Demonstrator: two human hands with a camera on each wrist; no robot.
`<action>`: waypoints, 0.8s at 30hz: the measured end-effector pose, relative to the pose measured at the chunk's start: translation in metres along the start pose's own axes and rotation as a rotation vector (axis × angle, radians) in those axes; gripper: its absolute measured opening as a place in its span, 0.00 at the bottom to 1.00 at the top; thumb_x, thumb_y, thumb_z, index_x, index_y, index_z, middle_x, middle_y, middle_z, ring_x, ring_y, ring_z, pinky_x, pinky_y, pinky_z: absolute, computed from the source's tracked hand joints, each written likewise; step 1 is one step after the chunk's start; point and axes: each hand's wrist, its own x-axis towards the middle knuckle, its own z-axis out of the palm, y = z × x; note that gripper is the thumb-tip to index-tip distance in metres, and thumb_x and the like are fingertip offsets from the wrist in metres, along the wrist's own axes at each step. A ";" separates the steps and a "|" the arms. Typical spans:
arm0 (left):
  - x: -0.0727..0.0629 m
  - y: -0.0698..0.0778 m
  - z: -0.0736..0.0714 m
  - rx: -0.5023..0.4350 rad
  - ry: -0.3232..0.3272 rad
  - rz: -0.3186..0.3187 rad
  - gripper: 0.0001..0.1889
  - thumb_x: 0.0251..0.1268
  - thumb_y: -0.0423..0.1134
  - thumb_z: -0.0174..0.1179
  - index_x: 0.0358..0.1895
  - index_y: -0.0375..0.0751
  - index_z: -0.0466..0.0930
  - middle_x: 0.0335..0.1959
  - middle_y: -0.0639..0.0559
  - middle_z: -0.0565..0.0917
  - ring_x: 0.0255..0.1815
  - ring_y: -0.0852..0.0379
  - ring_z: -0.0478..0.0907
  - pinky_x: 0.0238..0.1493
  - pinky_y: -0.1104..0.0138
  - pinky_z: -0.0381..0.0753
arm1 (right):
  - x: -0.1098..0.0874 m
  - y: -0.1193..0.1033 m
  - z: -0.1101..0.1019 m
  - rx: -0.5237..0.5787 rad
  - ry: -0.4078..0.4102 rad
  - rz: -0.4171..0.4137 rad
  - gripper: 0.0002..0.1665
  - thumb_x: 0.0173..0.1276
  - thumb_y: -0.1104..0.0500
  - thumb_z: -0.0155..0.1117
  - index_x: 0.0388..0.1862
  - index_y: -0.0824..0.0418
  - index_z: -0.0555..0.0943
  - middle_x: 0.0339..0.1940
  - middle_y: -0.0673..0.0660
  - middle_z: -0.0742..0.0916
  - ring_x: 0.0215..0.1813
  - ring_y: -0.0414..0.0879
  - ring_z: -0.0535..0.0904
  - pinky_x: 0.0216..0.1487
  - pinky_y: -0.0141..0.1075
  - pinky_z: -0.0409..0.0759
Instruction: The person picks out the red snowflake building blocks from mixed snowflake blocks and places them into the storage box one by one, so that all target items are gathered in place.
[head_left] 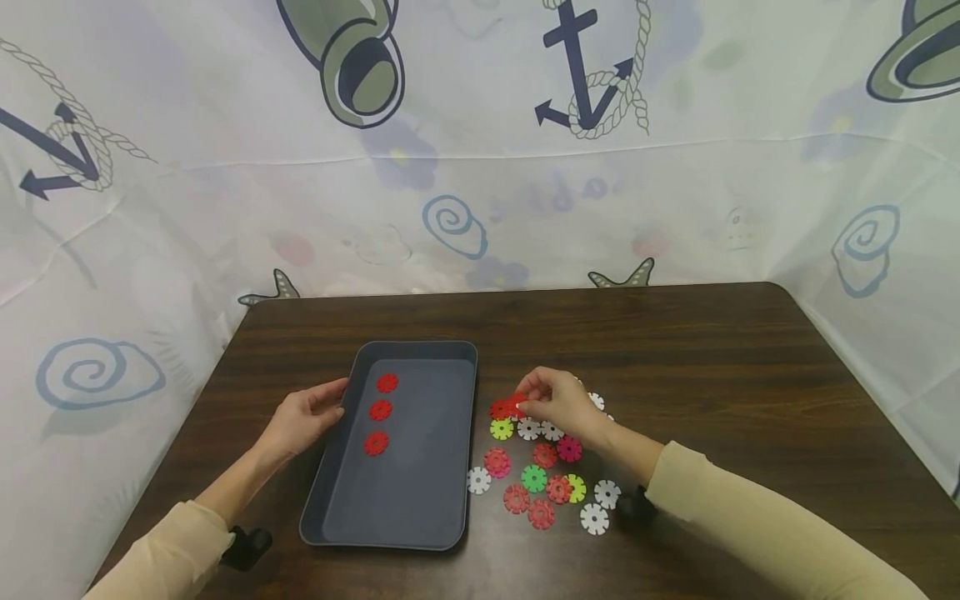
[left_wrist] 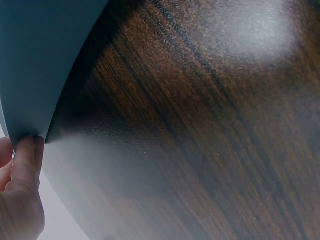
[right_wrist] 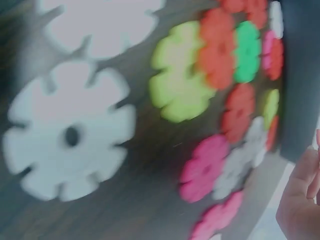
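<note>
Red notched disc [head_left: 515,402] pinched in your right hand [head_left: 558,403]; your left hand [head_left: 302,419], fingers extended, touches the gray tray [head_left: 423,467].

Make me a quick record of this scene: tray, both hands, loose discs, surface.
Container: gray tray, three red discs in a column inside
Left hand: touches the tray's left edge
Right hand: pinches a red disc, right of the tray
Loose discs: white, red, pink, yellow, green; some overlapping
Surface: dark wood-grain table
</note>
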 end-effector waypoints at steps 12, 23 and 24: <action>0.000 0.001 0.000 0.001 -0.003 -0.008 0.26 0.66 0.27 0.52 0.67 0.26 0.60 0.63 0.28 0.68 0.61 0.36 0.71 0.50 0.63 0.80 | 0.009 -0.038 0.040 0.163 -0.094 0.021 0.10 0.60 0.71 0.64 0.41 0.70 0.78 0.29 0.58 0.80 0.30 0.41 0.75 0.36 0.38 0.83; 0.000 -0.002 0.000 -0.013 0.000 0.009 0.26 0.66 0.26 0.52 0.67 0.24 0.60 0.63 0.27 0.68 0.60 0.36 0.71 0.49 0.66 0.80 | 0.017 -0.058 0.102 0.160 -0.166 0.011 0.09 0.55 0.72 0.67 0.36 0.68 0.81 0.23 0.55 0.81 0.22 0.38 0.77 0.29 0.33 0.81; 0.000 -0.002 0.000 -0.014 -0.001 0.011 0.26 0.66 0.26 0.52 0.67 0.24 0.60 0.63 0.27 0.68 0.61 0.36 0.71 0.49 0.66 0.80 | 0.018 -0.059 0.107 0.147 -0.166 0.011 0.08 0.55 0.72 0.68 0.35 0.68 0.81 0.22 0.55 0.81 0.22 0.38 0.77 0.27 0.32 0.80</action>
